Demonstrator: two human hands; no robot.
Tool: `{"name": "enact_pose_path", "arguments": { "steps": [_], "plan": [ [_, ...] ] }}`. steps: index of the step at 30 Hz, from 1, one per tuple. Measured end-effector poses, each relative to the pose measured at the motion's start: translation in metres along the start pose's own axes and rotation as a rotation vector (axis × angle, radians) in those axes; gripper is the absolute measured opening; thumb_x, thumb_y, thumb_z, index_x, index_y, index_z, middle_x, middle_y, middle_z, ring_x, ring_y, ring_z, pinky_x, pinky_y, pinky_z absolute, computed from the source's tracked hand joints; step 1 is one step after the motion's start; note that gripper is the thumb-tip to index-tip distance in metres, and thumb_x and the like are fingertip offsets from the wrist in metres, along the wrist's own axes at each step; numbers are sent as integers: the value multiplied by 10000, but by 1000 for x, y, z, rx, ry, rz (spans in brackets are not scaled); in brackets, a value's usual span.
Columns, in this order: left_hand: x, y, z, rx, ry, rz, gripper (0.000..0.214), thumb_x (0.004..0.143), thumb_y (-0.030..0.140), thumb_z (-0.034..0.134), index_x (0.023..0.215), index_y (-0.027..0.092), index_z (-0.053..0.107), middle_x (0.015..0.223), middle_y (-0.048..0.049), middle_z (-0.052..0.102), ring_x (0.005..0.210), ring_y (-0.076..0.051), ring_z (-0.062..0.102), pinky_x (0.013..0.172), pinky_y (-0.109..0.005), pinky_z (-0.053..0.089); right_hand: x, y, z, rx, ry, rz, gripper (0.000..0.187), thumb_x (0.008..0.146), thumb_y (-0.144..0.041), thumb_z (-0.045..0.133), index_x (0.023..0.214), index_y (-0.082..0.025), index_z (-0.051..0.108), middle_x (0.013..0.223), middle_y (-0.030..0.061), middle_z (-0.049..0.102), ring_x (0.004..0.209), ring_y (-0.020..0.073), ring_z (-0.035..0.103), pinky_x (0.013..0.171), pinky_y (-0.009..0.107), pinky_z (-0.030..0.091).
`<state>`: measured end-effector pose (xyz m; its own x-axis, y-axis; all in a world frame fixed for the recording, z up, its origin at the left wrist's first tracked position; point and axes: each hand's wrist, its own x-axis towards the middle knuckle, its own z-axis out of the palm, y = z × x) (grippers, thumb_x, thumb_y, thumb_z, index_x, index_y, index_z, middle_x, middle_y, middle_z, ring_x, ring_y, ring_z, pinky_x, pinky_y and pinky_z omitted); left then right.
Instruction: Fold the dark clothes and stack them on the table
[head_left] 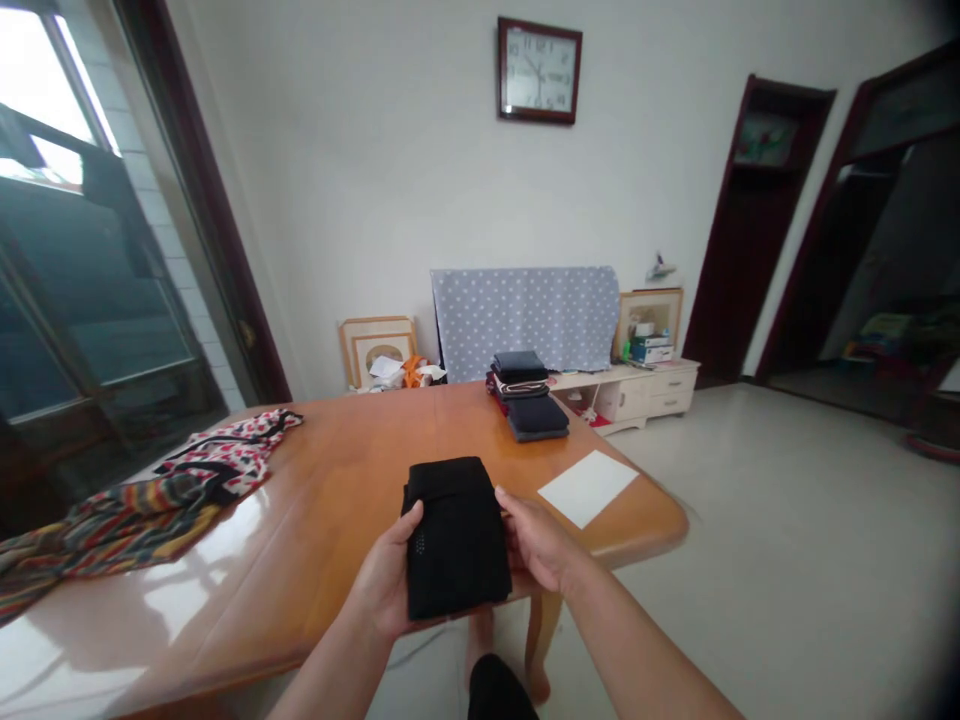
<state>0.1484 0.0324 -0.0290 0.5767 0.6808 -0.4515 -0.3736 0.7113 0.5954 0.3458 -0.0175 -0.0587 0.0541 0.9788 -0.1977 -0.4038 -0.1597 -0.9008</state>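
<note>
One folded black garment (457,535) is gripped between both hands (384,582).

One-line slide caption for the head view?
Left hand and right hand hold a folded black garment over a wooden table, folded clothes stacked beyond.

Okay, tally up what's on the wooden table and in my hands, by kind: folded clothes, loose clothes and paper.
Folded black garment, between left hand and right hand: 1
Pile of folded clothes: 1
Loose garments, red-and-white print garment and striped garment: 2
White paper sheet: 1
Total: 5
</note>
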Motion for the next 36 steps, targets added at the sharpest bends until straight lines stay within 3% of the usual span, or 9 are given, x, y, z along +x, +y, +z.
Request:
{"name": "enact_pose_path", "arguments": {
  "steps": [4, 8, 16, 22, 29, 36],
  "plan": [
    [38, 22, 36, 63, -3, 49, 510, 919, 400, 606, 1302, 63, 612, 1056, -200, 766, 946, -353, 751, 924, -500, 576, 10, -25, -31, -100, -61, -7, 379, 815, -513, 721, 1000, -183, 699, 863, 64, 725, 675, 165, 639, 580, 272, 518],
    [85, 38, 74, 91, -109, 16, 525, 928, 419, 575, 1314, 64, 607, 1114, -204, 751, 1022, -364, 729, 965, -523, 550, 27, -58, -61, -151, -33, -82, 355, 761, -381, 765, 1048, -179, 707, 919, 67, 740, 716, 163, 650, 580, 247, 491],
    [204, 69, 149, 195, -181, 57, 439, 905, 359, 607, 1278, 128, 623, 1095, -154, 766, 1010, -330, 737, 969, -510, 550, 99, -127, -136, -242, 118, -241, 325, 744, -354, 760, 1026, -195, 734, 918, 74, 766, 781, 209, 685, 637, 296, 511],
    [287, 89, 197, 271, -297, 315, 414, 841, 229, 697, 1245, 232, 610, 1095, -87, 767, 979, -276, 741, 968, -494, 549, 156, -158, -185, -231, 258, -362, 357, 703, -342, 769, 1028, -199, 729, 846, 43, 759, 703, 194, 667, 581, 280, 500],
    [337, 80, 211, 357, -303, 428, 342, 818, 180, 694, 1151, 212, 624, 1047, -79, 764, 928, -251, 737, 958, -492, 553, 186, -153, -219, -262, 414, -448, 365, 704, -293, 665, 1051, -186, 702, 856, 26, 745, 718, 182, 656, 567, 254, 463],
    [357, 68, 206, 329, -320, 463, 358, 784, 171, 740, 1128, 209, 650, 999, -71, 766, 928, -242, 730, 964, -483, 550, 198, -142, -230, -229, 452, -570, 385, 692, -251, 712, 1068, -187, 657, 993, 52, 758, 925, 222, 697, 859, 355, 516]
  ]
}}
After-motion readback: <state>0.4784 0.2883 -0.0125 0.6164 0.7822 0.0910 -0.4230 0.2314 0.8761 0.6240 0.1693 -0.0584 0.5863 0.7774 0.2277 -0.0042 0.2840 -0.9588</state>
